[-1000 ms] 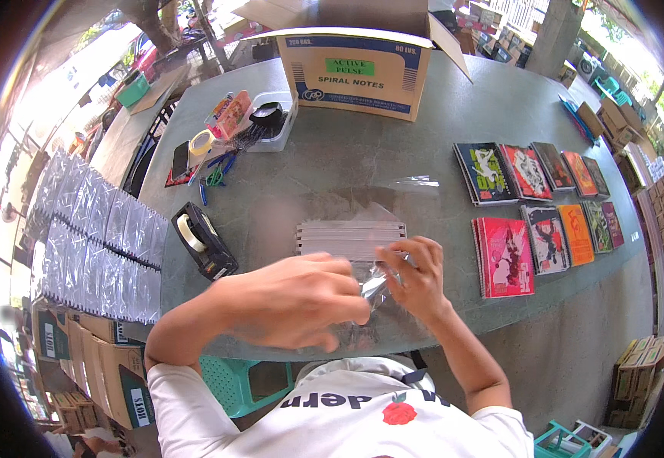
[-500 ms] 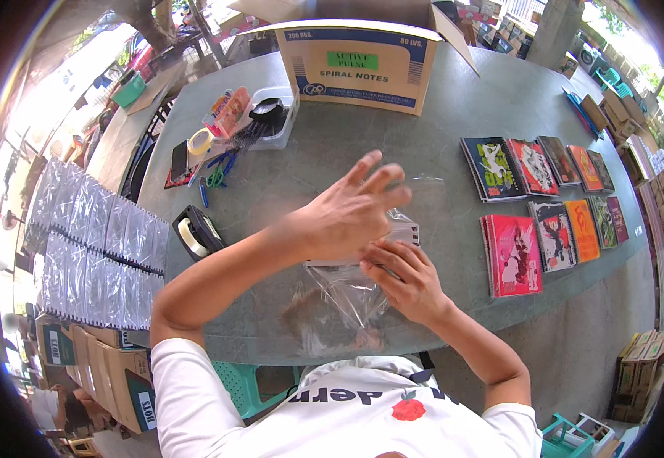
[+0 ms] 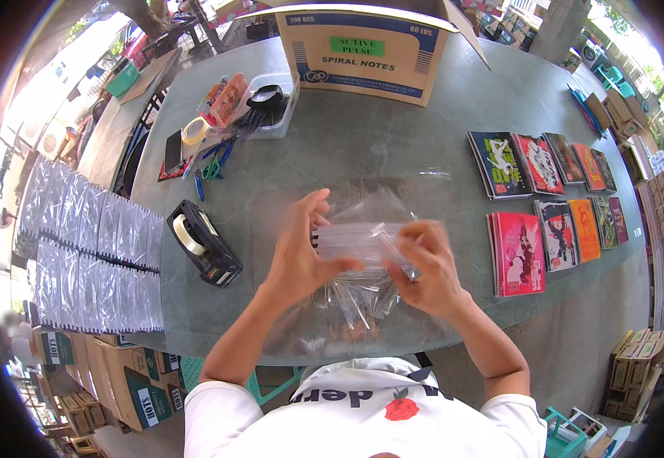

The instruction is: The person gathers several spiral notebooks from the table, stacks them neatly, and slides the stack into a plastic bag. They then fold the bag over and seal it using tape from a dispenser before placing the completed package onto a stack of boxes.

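Note:
Upright on the table in front of me is a bundle of spiral notebooks (image 3: 355,243), page edges up, with loose clear plastic (image 3: 362,296) around it and spread toward me. My left hand (image 3: 295,248) clasps the bundle's left end, thumb along the near side and fingers at the far side. At the right end, my right hand (image 3: 427,267) has its fingers bent onto the plastic; they are slightly blurred. A black tape dispenser (image 3: 204,243) with a tape roll stands left of my left hand.
Plastic-wrapped notebook bundles (image 3: 95,252) line the left side. Colourful notebooks (image 3: 519,252) lie in two rows at right. A large cardboard box (image 3: 359,57) stands at the far side, beside a clear plastic tub (image 3: 278,126). Scissors (image 3: 211,168) and a masking tape roll (image 3: 195,131) lie nearby.
My left hand has come down from above the bundle to its left end. My right hand has shifted slightly right. The bundle shows more fully, and the tape dispenser is no longer partly covered by my arm.

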`<act>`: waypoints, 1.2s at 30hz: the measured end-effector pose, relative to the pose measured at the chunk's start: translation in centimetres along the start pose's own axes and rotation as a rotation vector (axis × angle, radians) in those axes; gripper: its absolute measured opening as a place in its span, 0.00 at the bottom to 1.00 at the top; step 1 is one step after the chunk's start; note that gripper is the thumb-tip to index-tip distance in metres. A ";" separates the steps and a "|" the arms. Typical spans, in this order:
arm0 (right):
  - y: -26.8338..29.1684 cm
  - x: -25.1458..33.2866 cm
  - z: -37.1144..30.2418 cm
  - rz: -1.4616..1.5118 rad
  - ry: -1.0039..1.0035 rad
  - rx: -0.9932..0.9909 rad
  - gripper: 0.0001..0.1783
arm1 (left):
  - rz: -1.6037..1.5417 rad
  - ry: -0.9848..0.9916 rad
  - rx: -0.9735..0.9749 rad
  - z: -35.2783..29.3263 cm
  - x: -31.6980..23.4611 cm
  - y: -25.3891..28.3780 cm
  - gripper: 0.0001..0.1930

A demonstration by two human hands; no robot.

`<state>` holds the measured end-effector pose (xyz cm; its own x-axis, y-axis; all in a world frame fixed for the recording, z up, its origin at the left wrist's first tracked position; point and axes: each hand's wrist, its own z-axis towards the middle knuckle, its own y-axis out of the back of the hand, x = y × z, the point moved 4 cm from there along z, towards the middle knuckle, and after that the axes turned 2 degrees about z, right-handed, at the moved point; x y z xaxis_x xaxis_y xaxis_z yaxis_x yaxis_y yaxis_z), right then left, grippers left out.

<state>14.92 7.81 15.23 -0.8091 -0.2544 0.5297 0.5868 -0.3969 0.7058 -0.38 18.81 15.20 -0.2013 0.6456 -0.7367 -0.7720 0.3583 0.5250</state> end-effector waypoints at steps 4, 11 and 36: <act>0.5 -2.6 2.0 0.269 -0.351 -0.010 0.22 | -0.246 0.410 0.535 1.6 3.5 -0.6 0.21; -0.2 0.7 1.7 -0.087 0.177 0.417 0.19 | 0.287 -0.336 0.467 0.4 -2.8 0.2 0.17; -2.2 1.4 0.0 -0.362 0.383 0.377 0.29 | 0.097 1.055 -0.608 -16.0 20.0 15.1 0.17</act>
<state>12.48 8.29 14.42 -0.8707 -0.4866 0.0712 0.1891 -0.1975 0.9619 -25.68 26.34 1.59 -0.4459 -0.3130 -0.8386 -0.8260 -0.2170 0.5202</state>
